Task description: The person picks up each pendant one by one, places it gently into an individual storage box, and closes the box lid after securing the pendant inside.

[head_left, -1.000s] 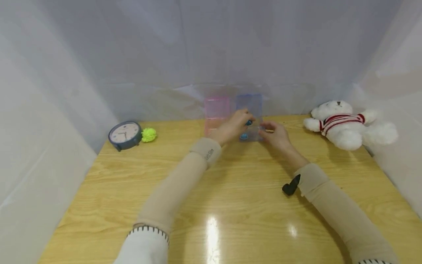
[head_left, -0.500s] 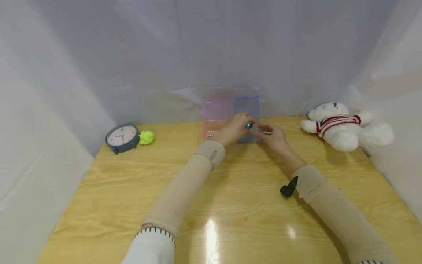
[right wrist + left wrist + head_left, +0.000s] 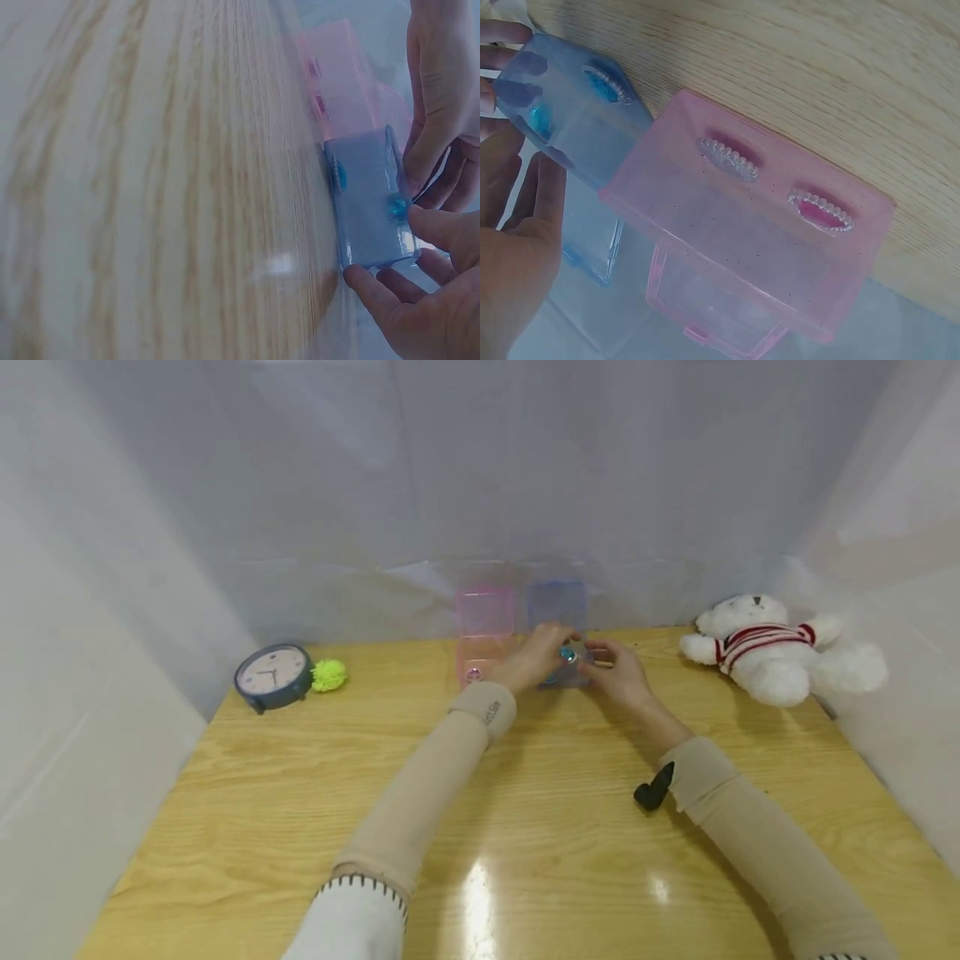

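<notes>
A small translucent blue plastic box [image 3: 367, 232] stands with its lid [image 3: 557, 600] raised at the table's back edge. My left hand [image 3: 542, 650] is over the box and pinches a shiny blue oval gem [image 3: 567, 654] with a pale rim; its fingertips are partly hidden. Another blue gem [image 3: 604, 85] with a beaded rim lies inside the box. From the right, my right hand [image 3: 621, 675] grips the box's near end with thumb and fingers. Beside it, a translucent pink box [image 3: 727, 202], also open, contains a clear gem [image 3: 729, 160] and a pink gem [image 3: 821, 211].
A blue-rimmed clock [image 3: 273, 677] and a fuzzy yellow-green ball [image 3: 328, 675] sit at the back left. A white teddy bear [image 3: 772, 652] in a striped sweater lies at the back right. Pale sheeting [image 3: 480, 468] hangs behind the wooden table [image 3: 555, 827].
My left hand has shifted slightly toward the near side with the blue gem, which now shows more clearly. My right hand stays on the blue box. The camera view has drifted a little.
</notes>
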Demonstrator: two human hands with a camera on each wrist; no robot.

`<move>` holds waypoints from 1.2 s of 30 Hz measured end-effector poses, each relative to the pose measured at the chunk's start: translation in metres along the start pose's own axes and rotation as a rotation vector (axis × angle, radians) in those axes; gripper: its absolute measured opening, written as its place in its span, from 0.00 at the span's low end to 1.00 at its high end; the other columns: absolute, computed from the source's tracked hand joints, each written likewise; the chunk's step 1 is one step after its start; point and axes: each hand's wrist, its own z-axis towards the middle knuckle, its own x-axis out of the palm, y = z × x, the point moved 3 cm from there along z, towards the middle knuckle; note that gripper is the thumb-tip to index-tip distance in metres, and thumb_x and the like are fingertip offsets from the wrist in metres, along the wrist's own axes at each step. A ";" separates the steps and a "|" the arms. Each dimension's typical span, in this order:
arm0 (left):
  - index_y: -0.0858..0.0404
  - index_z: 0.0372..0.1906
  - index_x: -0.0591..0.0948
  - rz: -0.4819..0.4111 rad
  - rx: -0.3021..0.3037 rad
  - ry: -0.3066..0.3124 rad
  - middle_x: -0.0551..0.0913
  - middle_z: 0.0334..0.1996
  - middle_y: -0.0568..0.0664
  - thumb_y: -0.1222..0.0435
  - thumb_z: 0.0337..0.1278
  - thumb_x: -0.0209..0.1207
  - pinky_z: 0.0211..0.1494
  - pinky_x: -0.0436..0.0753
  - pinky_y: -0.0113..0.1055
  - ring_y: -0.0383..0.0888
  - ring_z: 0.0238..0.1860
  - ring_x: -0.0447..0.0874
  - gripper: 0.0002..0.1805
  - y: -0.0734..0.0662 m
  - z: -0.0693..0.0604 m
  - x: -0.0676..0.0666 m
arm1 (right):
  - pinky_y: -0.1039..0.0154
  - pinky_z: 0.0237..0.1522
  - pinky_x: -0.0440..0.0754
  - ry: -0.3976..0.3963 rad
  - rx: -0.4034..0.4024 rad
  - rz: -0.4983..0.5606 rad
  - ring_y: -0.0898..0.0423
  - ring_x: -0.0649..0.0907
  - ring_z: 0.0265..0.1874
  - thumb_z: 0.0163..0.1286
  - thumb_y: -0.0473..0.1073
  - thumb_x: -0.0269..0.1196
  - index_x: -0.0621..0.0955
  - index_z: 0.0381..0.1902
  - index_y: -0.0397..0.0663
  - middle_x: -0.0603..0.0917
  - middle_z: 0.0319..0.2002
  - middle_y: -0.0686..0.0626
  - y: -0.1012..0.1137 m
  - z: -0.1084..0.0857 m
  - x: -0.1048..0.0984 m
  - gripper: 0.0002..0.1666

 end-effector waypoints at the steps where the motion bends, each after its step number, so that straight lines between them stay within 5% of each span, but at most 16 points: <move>1: 0.62 0.69 0.78 -0.006 -0.002 0.000 0.82 0.65 0.58 0.72 0.70 0.63 0.72 0.83 0.40 0.53 0.68 0.80 0.24 0.000 0.000 0.000 | 0.44 0.63 0.87 0.001 -0.001 0.005 0.33 0.79 0.70 0.78 0.41 0.64 0.70 0.77 0.40 0.72 0.74 0.31 0.000 0.000 0.000 0.33; 12: 0.61 0.71 0.76 -0.052 -0.057 -0.070 0.77 0.72 0.56 0.73 0.75 0.54 0.79 0.77 0.41 0.53 0.74 0.75 0.24 0.010 -0.002 -0.006 | 0.43 0.64 0.87 -0.006 0.011 0.018 0.34 0.80 0.69 0.79 0.40 0.63 0.69 0.77 0.39 0.72 0.75 0.32 0.004 -0.001 -0.002 0.33; 16: 0.60 0.74 0.72 -0.137 -0.087 -0.110 0.74 0.75 0.55 0.73 0.75 0.54 0.82 0.73 0.43 0.52 0.77 0.71 0.26 0.017 -0.009 -0.006 | 0.42 0.65 0.86 0.001 0.023 0.042 0.34 0.78 0.70 0.78 0.38 0.63 0.68 0.78 0.39 0.71 0.75 0.31 0.003 -0.002 -0.001 0.34; 20: 0.63 0.77 0.67 -0.334 -0.138 -0.167 0.70 0.78 0.57 0.72 0.76 0.51 0.85 0.68 0.44 0.53 0.80 0.67 0.28 0.019 -0.016 -0.004 | 0.42 0.67 0.84 0.022 0.065 0.070 0.35 0.76 0.72 0.78 0.39 0.63 0.62 0.81 0.41 0.70 0.76 0.31 0.002 -0.001 -0.003 0.39; 27: 0.67 0.81 0.58 -0.815 -0.320 -0.311 0.64 0.80 0.64 0.58 0.83 0.47 0.86 0.64 0.52 0.59 0.81 0.63 0.32 0.005 -0.025 -0.014 | 0.39 0.78 0.73 -0.001 0.079 0.062 0.33 0.69 0.77 0.84 0.56 0.52 0.49 0.85 0.39 0.61 0.81 0.30 0.026 0.012 -0.021 0.45; 36: 0.66 0.86 0.40 -0.947 -0.450 -0.298 0.40 0.87 0.60 0.42 0.82 0.37 0.91 0.42 0.51 0.56 0.88 0.40 0.45 0.010 -0.022 -0.020 | 0.38 0.85 0.59 0.023 0.134 0.189 0.35 0.60 0.83 0.85 0.65 0.34 0.45 0.87 0.48 0.53 0.85 0.35 0.046 0.047 -0.011 0.44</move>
